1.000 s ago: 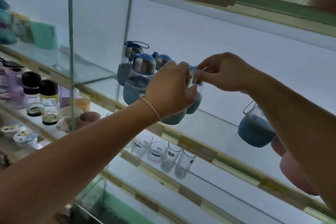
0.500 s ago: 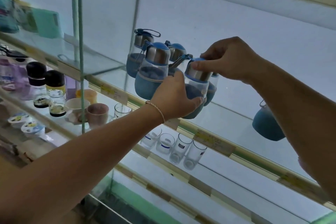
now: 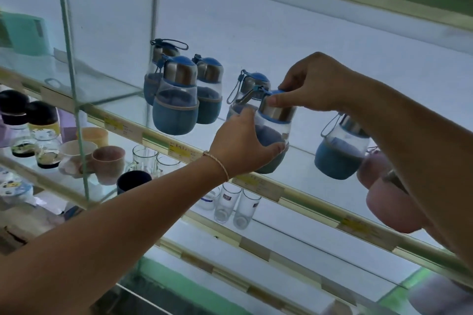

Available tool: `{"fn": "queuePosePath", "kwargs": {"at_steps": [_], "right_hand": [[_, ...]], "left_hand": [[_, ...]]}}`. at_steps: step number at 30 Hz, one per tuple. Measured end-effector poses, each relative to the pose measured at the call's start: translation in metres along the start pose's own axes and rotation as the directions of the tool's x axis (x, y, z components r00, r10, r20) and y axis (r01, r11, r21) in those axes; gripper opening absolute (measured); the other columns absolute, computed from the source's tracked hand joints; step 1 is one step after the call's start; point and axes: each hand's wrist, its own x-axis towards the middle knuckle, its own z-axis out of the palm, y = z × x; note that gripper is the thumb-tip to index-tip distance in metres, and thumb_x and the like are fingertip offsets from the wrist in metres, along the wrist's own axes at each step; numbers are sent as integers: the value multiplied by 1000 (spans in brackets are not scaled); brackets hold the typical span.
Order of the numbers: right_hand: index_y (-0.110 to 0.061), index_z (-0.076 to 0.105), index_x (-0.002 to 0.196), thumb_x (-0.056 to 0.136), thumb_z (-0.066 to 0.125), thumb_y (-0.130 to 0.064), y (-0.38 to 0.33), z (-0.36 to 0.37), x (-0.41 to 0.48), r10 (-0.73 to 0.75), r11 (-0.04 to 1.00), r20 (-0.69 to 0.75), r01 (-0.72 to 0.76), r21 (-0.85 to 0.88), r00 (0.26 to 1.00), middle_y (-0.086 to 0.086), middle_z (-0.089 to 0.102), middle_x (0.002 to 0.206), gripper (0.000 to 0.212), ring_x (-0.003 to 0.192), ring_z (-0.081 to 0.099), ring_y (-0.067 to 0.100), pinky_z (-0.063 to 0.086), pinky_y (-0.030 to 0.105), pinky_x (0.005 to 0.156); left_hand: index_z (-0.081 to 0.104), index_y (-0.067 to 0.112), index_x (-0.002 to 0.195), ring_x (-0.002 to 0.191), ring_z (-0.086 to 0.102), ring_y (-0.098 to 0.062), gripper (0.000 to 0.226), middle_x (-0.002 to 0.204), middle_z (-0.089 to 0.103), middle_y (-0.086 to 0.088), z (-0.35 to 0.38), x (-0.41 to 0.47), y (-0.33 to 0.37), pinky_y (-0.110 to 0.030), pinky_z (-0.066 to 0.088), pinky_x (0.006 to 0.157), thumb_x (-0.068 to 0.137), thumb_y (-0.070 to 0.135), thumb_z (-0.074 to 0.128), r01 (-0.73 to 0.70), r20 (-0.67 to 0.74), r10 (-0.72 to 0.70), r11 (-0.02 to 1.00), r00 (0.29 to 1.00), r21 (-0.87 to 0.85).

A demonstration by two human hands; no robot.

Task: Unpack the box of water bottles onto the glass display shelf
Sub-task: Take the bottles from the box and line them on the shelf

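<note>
The step in hand looks like setting one bottle in place. The clear water bottle with a blue fabric sleeve, steel collar and blue cap (image 3: 275, 123) sits at the front edge of the glass display shelf (image 3: 153, 138), about midway along it. The hand hides its base, so I cannot tell whether it touches the glass. The left grip (image 3: 240, 147) is curled round the sleeve. The right grip (image 3: 313, 84) pinches the cap, thumb on the steel collar. Three matching blue bottles (image 3: 176, 102) cluster toward the shelf's left end, and another blue bottle (image 3: 340, 153) stands to the right. Next, I judge, the bottle needs seating level, clear of the blue-capped bottle behind (image 3: 254, 82), before either grip lets go.
</note>
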Motion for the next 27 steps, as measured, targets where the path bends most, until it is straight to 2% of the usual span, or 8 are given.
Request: {"fn": "queuePosePath", "kwargs": {"at_steps": [3,6,10,13,19,22,27], "right_hand": [[-19,72,87,79,78,-47,11,-10,-13,10,999,27,-8,-53,1000,-9,64,78,30,72,58,6,40,21,58],[-21,74,85,75,78,-51,23,-18,-25,22,995,32,-18,-95,999,-11,66,78,33,77,61,7,45,26,65],[-20,77,85,71,80,-52,37,-31,-41,47,993,45,-42,-110,998,-10,69,80,35,80,64,9,51,30,74],[-21,78,85,71,81,-53,48,-39,-52,64,992,59,-57,-117,996,-9,70,81,35,80,64,11,52,32,75],[-21,77,85,74,80,-50,70,-51,-74,81,986,76,-69,-154,994,-7,72,79,31,75,67,12,54,31,68],[-23,77,80,72,80,-52,81,-56,-80,99,979,80,-82,-188,992,-9,71,74,30,71,66,11,47,27,61],[-21,77,82,71,80,-52,92,-59,-88,100,978,63,-87,-189,993,-8,69,76,33,75,63,12,47,29,64]], "left_hand": [[46,13,130,104,55,-13,80,122,60,-3,12,-5,16,-21,37,79,75,65,70,-9,-6,9,1000,1000,3],[48,14,123,97,52,-11,74,116,60,-2,22,-9,31,-22,38,76,74,65,71,-12,15,12,1000,1000,-7],[47,16,120,96,56,-15,76,110,60,-3,36,-13,49,-24,44,74,70,67,72,-21,43,22,999,999,-34],[46,17,121,94,56,-15,77,110,58,-4,47,-16,61,-21,40,69,69,68,73,-23,79,28,998,997,-67],[42,17,129,104,54,-17,84,123,55,-7,70,-20,84,-27,49,81,70,67,72,-26,125,39,994,991,-102],[41,17,132,109,54,-20,87,126,53,-7,80,-21,95,-34,53,90,69,69,72,-16,142,30,995,989,-100],[40,18,132,109,53,-19,83,127,52,-7,91,-24,105,-31,51,89,71,66,72,-19,146,36,993,989,-118]]}}
